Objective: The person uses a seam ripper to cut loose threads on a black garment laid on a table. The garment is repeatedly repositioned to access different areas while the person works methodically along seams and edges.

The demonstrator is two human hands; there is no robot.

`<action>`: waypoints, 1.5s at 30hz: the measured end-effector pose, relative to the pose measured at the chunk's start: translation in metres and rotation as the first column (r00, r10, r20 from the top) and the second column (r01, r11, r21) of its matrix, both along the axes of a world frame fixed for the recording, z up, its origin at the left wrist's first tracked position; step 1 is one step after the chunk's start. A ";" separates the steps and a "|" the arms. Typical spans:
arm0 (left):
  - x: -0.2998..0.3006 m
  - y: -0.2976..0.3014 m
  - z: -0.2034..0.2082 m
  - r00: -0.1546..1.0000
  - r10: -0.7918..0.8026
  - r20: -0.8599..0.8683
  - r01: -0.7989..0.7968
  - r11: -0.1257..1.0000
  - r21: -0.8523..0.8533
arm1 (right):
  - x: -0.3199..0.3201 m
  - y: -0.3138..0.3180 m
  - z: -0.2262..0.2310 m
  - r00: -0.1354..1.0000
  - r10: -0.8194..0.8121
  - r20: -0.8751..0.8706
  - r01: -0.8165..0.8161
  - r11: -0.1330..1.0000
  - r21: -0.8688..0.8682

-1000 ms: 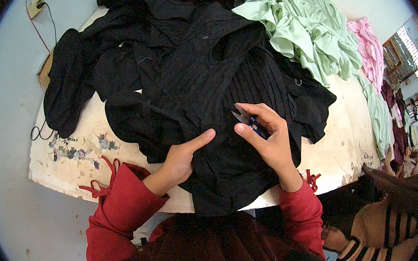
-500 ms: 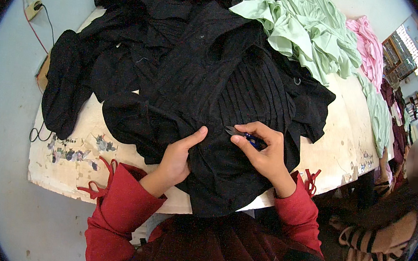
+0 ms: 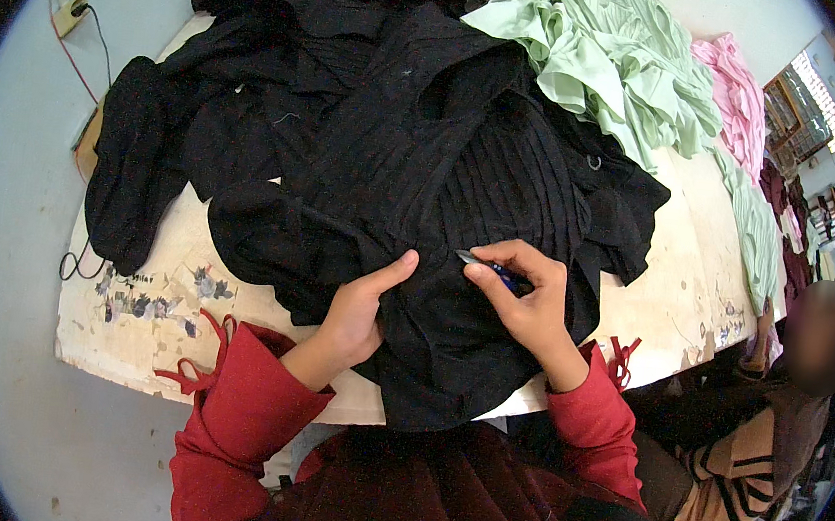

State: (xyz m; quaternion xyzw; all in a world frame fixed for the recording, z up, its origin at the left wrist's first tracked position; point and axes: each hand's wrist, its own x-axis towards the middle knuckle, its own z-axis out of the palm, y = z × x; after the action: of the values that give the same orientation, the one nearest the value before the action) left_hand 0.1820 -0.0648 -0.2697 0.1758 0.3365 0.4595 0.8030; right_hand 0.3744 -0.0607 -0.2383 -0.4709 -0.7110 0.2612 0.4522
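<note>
A black pleated garment (image 3: 505, 184) lies bunched across the table in front of me. My left hand (image 3: 363, 308) grips its near part, the thumb on top and the fingers hidden under the cloth. Between the thumb and fingers of my right hand (image 3: 535, 297) is a pair of thread snips (image 3: 504, 277) with dark blue handles. Their pointed blades face left, just above the cloth and a short way from my left thumb. The blade tips look pressed together.
More black cloth (image 3: 288, 37) is heaped at the far left. Pale green garments (image 3: 617, 69) and pink cloth (image 3: 735, 90) lie at the far right of the worn table (image 3: 147, 350). A wall socket (image 3: 71, 16) with cords is on the left; another person (image 3: 740, 462) sits at the right.
The blades of the snips have closed together; before, they stood slightly apart. Both my hands stay almost in place. The person at the right has shifted and sits more upright.
</note>
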 end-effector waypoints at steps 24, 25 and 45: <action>-0.119 0.138 0.056 0.222 0.405 -0.887 0.478 0.747 0.461 | 0.037 0.066 0.000 0.824 -0.499 0.268 0.513 0.858 0.022; -0.101 0.142 0.047 0.150 0.330 -0.932 0.535 0.766 0.357 | 0.038 0.067 0.007 0.840 -0.476 0.260 0.497 0.868 -0.017; -0.078 0.002 0.075 0.295 0.707 -0.642 0.315 0.562 0.764 | 0.071 0.111 0.106 0.699 -0.637 0.324 0.479 0.754 0.450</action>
State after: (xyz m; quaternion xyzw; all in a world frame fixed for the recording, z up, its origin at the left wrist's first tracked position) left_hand 0.1036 -0.0626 -0.1946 0.6898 0.5093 0.4741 0.2000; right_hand 0.4455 0.0506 -0.1321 -0.6313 -0.6499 -0.1329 0.4016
